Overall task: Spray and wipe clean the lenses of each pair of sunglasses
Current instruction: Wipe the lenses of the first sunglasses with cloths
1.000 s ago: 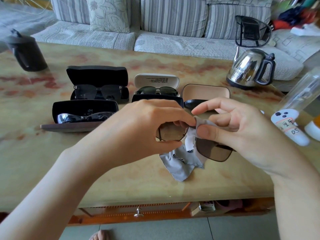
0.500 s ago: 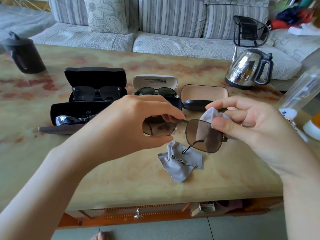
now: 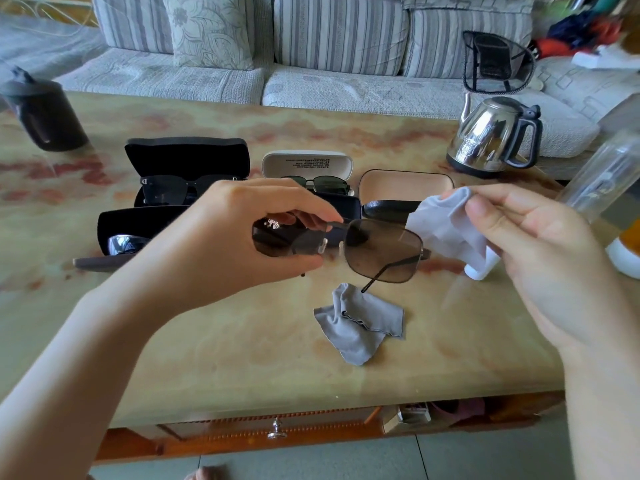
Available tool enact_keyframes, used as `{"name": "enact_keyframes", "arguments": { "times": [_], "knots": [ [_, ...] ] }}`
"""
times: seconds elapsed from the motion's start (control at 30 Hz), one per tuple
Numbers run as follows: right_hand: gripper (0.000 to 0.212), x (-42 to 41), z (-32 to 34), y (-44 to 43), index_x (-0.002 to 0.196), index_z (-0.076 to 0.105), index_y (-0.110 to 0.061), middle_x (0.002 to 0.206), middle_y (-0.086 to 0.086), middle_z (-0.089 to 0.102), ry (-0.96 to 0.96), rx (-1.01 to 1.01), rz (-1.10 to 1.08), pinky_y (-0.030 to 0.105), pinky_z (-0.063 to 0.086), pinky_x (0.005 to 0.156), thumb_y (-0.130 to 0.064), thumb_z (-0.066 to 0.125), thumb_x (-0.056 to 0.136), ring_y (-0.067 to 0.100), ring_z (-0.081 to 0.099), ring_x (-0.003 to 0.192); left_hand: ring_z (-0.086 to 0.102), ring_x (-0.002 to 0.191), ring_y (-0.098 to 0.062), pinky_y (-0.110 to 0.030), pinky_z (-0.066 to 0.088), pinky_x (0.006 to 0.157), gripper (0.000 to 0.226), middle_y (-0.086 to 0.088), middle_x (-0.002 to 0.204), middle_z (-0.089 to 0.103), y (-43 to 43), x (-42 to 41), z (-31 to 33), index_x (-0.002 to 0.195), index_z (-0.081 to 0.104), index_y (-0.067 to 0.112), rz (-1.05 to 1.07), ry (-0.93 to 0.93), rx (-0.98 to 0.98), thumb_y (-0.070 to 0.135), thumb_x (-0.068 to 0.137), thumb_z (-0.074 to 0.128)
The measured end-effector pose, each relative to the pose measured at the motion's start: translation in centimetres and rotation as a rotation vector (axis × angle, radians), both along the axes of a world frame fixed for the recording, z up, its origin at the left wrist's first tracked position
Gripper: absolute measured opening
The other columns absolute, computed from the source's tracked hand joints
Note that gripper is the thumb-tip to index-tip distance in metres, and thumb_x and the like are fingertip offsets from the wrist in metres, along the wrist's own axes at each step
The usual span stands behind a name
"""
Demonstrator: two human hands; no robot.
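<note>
- A person's left hand (image 3: 242, 237) holds a pair of brown-tinted sunglasses (image 3: 381, 251) above the bench (image 3: 242, 368). Its fingers and thumb pinch the rim of one lens; the other lens is uncovered.
- The right hand (image 3: 540, 258) has its fingers curled round a bunched grey cloth (image 3: 446, 223), held just beside the uncovered lens. Whether cloth and lens touch cannot be told.
- A second grey cloth (image 3: 360, 323) lies crumpled on the bench below the sunglasses, near the tip of a folded temple arm.
- Behind the hands, open cases stand in two rows: a black case (image 3: 187, 161), a white case (image 3: 306, 164) and a tan-lined case (image 3: 405, 185), with a front black case (image 3: 138, 223) nearer. The left hand hides part of the front case and the glasses in it.
- The right hand and cloth cover most of a white bottle (image 3: 483, 266).
- A steel kettle (image 3: 491, 136) and a dark jug (image 3: 45, 116) stand near the bench's far edge, before a striped sofa (image 3: 346, 39).
</note>
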State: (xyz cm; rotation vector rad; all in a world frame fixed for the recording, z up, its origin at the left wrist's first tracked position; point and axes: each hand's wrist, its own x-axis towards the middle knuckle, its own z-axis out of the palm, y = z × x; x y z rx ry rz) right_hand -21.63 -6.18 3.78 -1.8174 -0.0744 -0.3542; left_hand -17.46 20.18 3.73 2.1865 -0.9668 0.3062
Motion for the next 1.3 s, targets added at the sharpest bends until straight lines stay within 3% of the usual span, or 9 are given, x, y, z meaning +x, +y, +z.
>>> {"name": "enact_keyframes", "arguments": {
  "times": [0.17, 0.33, 0.47, 0.7, 0.8, 0.87, 0.97, 1.17, 1.3],
  "knots": [
    [0.019, 0.1, 0.1, -0.1, 0.087, 0.077, -0.03, 0.101, -0.002, 0.075, -0.04, 0.039, 0.042, 0.03, 0.05, 0.092, -0.032, 0.058, 0.082, 0.012, 0.068, 0.097, 0.064, 0.093, -0.001, -0.008, 0.043, 0.083, 0.036, 0.018, 0.094, 0.069, 0.5, 0.2, 0.0, 0.103, 0.068, 0.035, 0.017, 0.043, -0.03, 0.027, 0.072, 0.085],
    [0.022, 0.0, 0.3, 0.8, 0.094, 0.077, -0.024, 0.105, 0.001, 0.075, -0.042, 0.05, 0.131, 0.034, 0.047, 0.096, -0.029, 0.058, 0.083, 0.017, 0.067, 0.105, 0.064, 0.096, -0.008, -0.015, 0.048, 0.084, 0.033, 0.016, 0.096, 0.069, 0.2, 0.2, -0.2, 0.105, 0.069, 0.033, 0.003, 0.028, 0.003, 0.031, 0.072, 0.076],
    [0.022, -0.4, 0.6, 2.6, 0.1, 0.074, -0.013, 0.093, -0.004, 0.077, 0.006, 0.083, 0.252, 0.014, 0.052, 0.08, -0.018, 0.059, 0.085, 0.008, 0.072, 0.092, 0.066, 0.093, -0.007, -0.013, 0.049, 0.082, 0.031, 0.013, 0.098, 0.068, -0.6, -0.1, -0.3, 0.103, 0.069, 0.03, -0.039, 0.019, 0.005, 0.025, 0.073, 0.075],
    [0.02, -0.2, 0.1, 3.8, 0.096, 0.075, -0.022, 0.084, -0.004, 0.077, 0.06, -0.092, 0.245, 0.02, 0.056, 0.08, -0.008, 0.073, 0.081, 0.008, 0.073, 0.083, 0.065, 0.093, -0.009, -0.023, 0.05, 0.082, 0.036, 0.012, 0.101, 0.067, -1.2, -0.4, -0.5, 0.106, 0.067, 0.033, -0.076, -0.021, 0.05, 0.024, 0.072, 0.076],
    [0.027, -0.3, 0.3, 3.3, 0.106, 0.071, -0.024, 0.084, 0.012, 0.076, 0.098, -0.073, 0.279, 0.03, 0.056, 0.088, -0.009, 0.07, 0.083, 0.025, 0.073, 0.087, 0.064, 0.096, -0.006, -0.023, 0.05, 0.084, 0.035, 0.014, 0.103, 0.067, -1.4, -0.4, -0.4, 0.107, 0.068, 0.031, -0.086, -0.021, 0.061, 0.026, 0.073, 0.077],
    [0.033, -0.4, 0.4, 2.9, 0.112, 0.068, -0.024, 0.086, 0.023, 0.073, 0.114, -0.031, 0.296, 0.027, 0.057, 0.087, -0.009, 0.069, 0.082, 0.032, 0.071, 0.091, 0.064, 0.096, -0.004, -0.021, 0.049, 0.083, 0.034, 0.015, 0.103, 0.066, -1.5, -0.5, -0.4, 0.107, 0.069, 0.03, -0.094, -0.019, 0.065, 0.027, 0.074, 0.078],
    [0.038, -0.5, 0.6, 2.8, 0.116, 0.065, -0.022, 0.086, 0.016, 0.075, 0.127, -0.001, 0.322, 0.015, 0.054, 0.079, -0.005, 0.067, 0.082, 0.019, 0.073, 0.092, 0.064, 0.093, -0.005, -0.019, 0.049, 0.082, 0.034, 0.014, 0.101, 0.067, -1.5, -0.4, -0.4, 0.106, 0.07, 0.028, -0.091, -0.019, 0.064, 0.027, 0.074, 0.078],
    [0.04, -0.6, 0.7, 1.7, 0.113, 0.064, -0.029, 0.085, -0.001, 0.077, 0.093, -0.072, 0.283, 0.022, 0.039, 0.108, -0.019, 0.067, 0.075, 0.003, 0.067, 0.103, 0.065, 0.093, -0.004, -0.012, 0.049, 0.083, 0.033, 0.014, 0.098, 0.068, -0.9, -0.4, -0.3, 0.104, 0.071, 0.029, -0.047, -0.001, 0.03, 0.025, 0.072, 0.076],
    [0.041, -0.6, 0.7, 1.2, 0.115, 0.063, -0.026, 0.078, -0.002, 0.077, 0.057, -0.128, 0.271, 0.014, 0.035, 0.108, -0.02, 0.067, 0.075, 0.0, 0.068, 0.09, 0.065, 0.094, -0.003, -0.007, 0.046, 0.083, 0.032, 0.017, 0.102, 0.066, -0.6, -0.3, -0.2, 0.103, 0.072, 0.028, -0.029, 0.024, 0.023, 0.026, 0.072, 0.076]
  ]
}}
